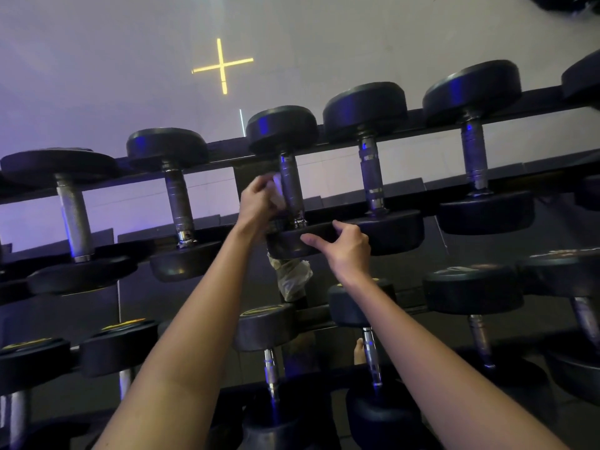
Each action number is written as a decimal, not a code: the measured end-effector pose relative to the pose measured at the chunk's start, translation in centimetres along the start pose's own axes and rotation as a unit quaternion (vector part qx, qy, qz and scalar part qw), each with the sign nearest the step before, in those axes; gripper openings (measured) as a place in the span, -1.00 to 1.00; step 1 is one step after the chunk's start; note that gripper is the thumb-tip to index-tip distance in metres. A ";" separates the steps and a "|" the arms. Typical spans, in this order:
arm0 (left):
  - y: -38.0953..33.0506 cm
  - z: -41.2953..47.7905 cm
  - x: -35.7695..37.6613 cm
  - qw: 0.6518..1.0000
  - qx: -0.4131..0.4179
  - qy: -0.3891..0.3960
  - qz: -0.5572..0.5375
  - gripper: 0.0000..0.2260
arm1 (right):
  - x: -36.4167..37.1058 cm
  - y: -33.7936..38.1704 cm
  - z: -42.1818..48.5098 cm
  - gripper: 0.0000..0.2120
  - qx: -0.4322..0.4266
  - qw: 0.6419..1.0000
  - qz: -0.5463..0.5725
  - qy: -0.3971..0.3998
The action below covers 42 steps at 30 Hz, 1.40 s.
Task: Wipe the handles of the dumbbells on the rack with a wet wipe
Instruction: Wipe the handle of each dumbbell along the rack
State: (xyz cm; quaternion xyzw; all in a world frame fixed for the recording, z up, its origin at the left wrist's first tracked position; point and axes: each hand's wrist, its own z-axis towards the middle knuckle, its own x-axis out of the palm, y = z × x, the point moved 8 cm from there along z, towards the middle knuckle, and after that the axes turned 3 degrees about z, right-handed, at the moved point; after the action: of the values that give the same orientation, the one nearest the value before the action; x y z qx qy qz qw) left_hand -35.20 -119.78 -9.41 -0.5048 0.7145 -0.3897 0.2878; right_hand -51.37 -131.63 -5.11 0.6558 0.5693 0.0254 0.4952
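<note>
1. Two bare forearms reach up from the bottom edge toward a dark dumbbell rack (224, 151).
2. Left hand (258, 203) is curled around a white wet wipe (277, 190) and presses it against the left side of a metal handle (291, 185).
3. That handle belongs to the third dumbbell (281, 128) from the left on the upper tier. The dumbbell lies across the rails, one black head far from the viewer and one near.
4. The wipe sits between the left fingers and the handle, touching it about halfway along.
5. Right hand (345, 250) rests on the same dumbbell's near head (289, 245). The thumb is on top, the index finger stretches straight along the front edge, and the hand grasps nothing.
6. Pale crumpled wrapper (292, 277) hangs just below that near head. What holds it cannot be told.
7. More black dumbbells (472, 289) lie on a lower tier beneath the arms.
8. Yellow cross of light (222, 64) glows on the grey wall behind the rack.
</note>
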 end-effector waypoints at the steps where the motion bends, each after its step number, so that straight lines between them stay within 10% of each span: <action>1: -0.8 0.6 0.3 0.999 -0.014 -0.005 -0.050 -0.80 | 0.0 0.0 0.0 -0.22 -0.003 1.000 0.003 0.000; 9: 0.7 -0.5 0.8 0.991 -0.099 0.089 0.026 -0.76 | -0.3 0.3 -0.1 -0.24 -0.013 1.000 0.015 0.003; 15: -1.9 1.3 2.0 0.993 -0.060 0.019 -0.102 -0.76 | -0.3 0.3 -0.2 -0.20 -0.011 1.000 0.029 0.000; 27: -1.7 -5.0 -0.3 0.995 0.017 -0.052 0.079 -0.87 | -0.8 1.6 -2.6 -0.44 -0.016 0.997 -0.015 0.078; 42: -5.7 -11.7 8.0 0.997 0.058 0.047 0.032 -0.89 | -11.4 1.0 -5.3 -0.71 -0.054 0.997 0.050 0.001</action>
State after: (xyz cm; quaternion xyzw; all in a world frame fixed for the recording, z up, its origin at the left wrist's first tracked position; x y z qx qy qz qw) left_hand -44.40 -125.33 1.49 -0.4450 0.7191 -0.4447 0.2950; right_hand -57.84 -136.97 4.28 0.6555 0.5345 0.0816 0.5272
